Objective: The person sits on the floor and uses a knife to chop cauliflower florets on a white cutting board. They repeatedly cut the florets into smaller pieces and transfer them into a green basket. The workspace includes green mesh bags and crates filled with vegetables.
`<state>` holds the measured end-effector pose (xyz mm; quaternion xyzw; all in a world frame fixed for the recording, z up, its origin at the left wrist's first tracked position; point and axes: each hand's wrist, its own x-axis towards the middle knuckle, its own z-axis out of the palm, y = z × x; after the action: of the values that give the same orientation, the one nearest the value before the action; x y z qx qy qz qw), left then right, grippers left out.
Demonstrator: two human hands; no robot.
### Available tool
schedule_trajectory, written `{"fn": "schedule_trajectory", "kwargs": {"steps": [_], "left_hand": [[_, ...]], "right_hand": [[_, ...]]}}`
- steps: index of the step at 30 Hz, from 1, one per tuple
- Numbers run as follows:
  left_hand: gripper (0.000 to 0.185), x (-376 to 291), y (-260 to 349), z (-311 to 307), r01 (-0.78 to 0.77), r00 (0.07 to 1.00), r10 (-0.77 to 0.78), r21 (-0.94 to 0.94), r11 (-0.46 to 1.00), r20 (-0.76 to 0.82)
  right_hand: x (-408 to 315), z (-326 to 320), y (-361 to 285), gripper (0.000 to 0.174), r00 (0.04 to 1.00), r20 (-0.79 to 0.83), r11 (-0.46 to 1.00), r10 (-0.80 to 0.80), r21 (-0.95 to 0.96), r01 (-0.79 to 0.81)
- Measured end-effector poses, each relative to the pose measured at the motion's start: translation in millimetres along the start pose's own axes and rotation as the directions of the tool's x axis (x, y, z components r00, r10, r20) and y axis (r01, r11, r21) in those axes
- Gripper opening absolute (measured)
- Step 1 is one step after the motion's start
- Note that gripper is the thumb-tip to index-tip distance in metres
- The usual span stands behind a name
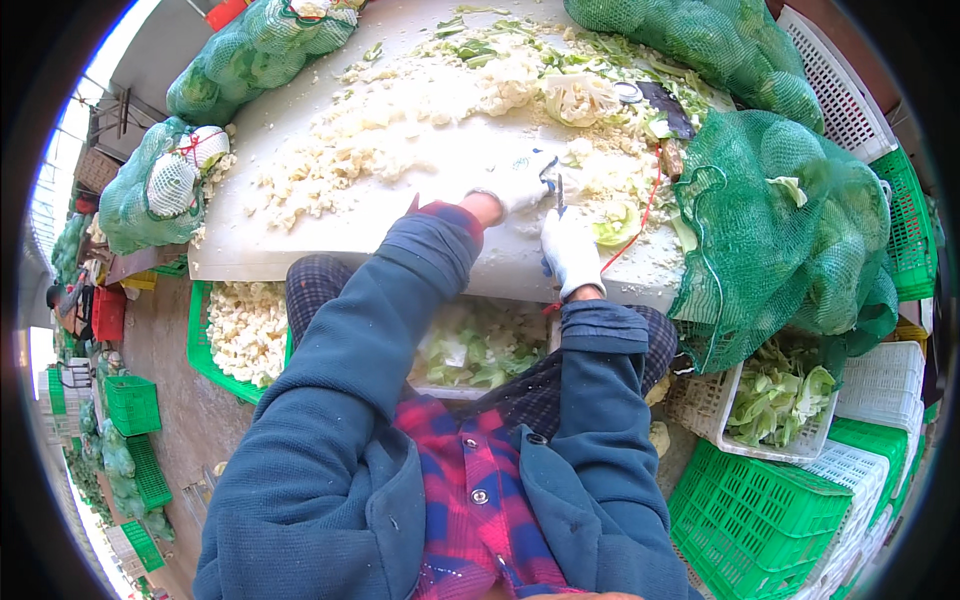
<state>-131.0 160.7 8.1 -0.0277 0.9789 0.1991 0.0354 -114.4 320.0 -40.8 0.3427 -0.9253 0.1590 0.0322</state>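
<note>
My left hand (517,181), in a white knit glove with blue on the fingers, reaches over the white tabletop; a pale piece of cauliflower (571,182) lies by its fingertips, and whether it is gripped is not plain. My right hand (570,251), gloved the same way, is closed around a small knife (559,193) whose blade points up and away beside the left fingers. Cut cauliflower florets (330,165) are spread to the left. A cauliflower head (581,99) sits beyond the hands, and a green leafy stump (616,223) lies right of my right hand.
Green mesh sacks of cauliflower (787,217) stand at the right, with others at the table's far corners. A green crate of florets (199,337) is below the left edge; a white crate of leaves (780,448) is low on the right. A dark cleaver-like blade (666,109) lies among trimmings.
</note>
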Motion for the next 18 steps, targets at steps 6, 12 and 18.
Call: {"fn": "schedule_trajectory", "kwargs": {"steps": [6, 12, 18], "left_hand": [[0.052, 0, -15, 17, 0.065, 0.996, -0.081, -0.272, 0.960, -0.046], [0.052, -26, -52, -2, 0.087, 0.995, -0.083, -0.836, 0.541, 0.050], [0.052, -58, -80, -29, -0.059, 0.991, -0.092, -0.930, 0.362, -0.098]], "right_hand": [[17, -20, 6, 0.036, 0.960, 0.245, 0.919, 0.134, 0.332, -0.212], [3, -28, -5, 0.046, 0.913, 0.260, 0.748, 0.313, 0.525, -0.406], [6, -39, -32, 0.039, 0.958, 0.236, 0.804, 0.163, 0.532, -0.268]]}}
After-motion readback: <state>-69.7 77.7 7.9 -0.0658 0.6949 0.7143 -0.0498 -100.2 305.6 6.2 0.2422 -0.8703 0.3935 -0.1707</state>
